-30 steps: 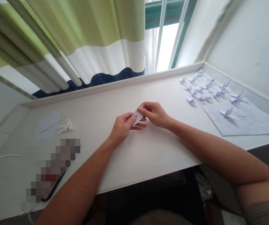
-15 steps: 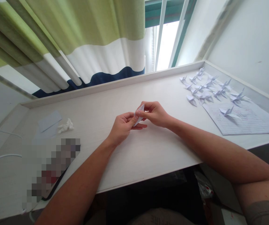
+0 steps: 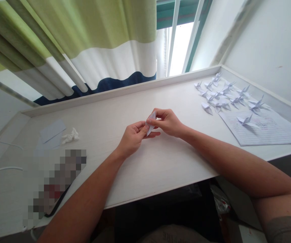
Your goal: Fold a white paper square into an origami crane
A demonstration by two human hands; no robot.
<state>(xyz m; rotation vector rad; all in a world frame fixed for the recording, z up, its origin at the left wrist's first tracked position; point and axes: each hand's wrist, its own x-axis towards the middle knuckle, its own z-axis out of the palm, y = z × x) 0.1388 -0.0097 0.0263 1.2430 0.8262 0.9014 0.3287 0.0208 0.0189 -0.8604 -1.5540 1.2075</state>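
Observation:
Over the middle of the white desk (image 3: pixel 104 135), a small white folded paper (image 3: pixel 151 124), diamond-like with a pointed top and bottom, is held between both hands. My left hand (image 3: pixel 132 137) pinches its lower left edge with the thumb, the other fingers stretching behind and below it. My right hand (image 3: pixel 167 123) grips the upper right part between thumb and curled fingers. Parts of the paper are hidden under the thumbs. Several folded paper cranes (image 3: pixel 226 104) stand grouped at the back right, apart from the hands.
One more paper crane (image 3: pixel 246 120) rests on a lined, written-on paper pad (image 3: pixel 274 133) at the right. To the left lie paper squares (image 3: pixel 52 131), a crumpled tissue (image 3: pixel 70 135) and a blurred-out dark-edged device (image 3: pixel 59 184). White cables (image 3: pixel 3 170) cross the left side; a raised rim (image 3: pixel 125 89) borders the back.
Both hands keep hold of the folded paper almost in place. The paper has tilted very slightly, and the whole view has shifted a little.

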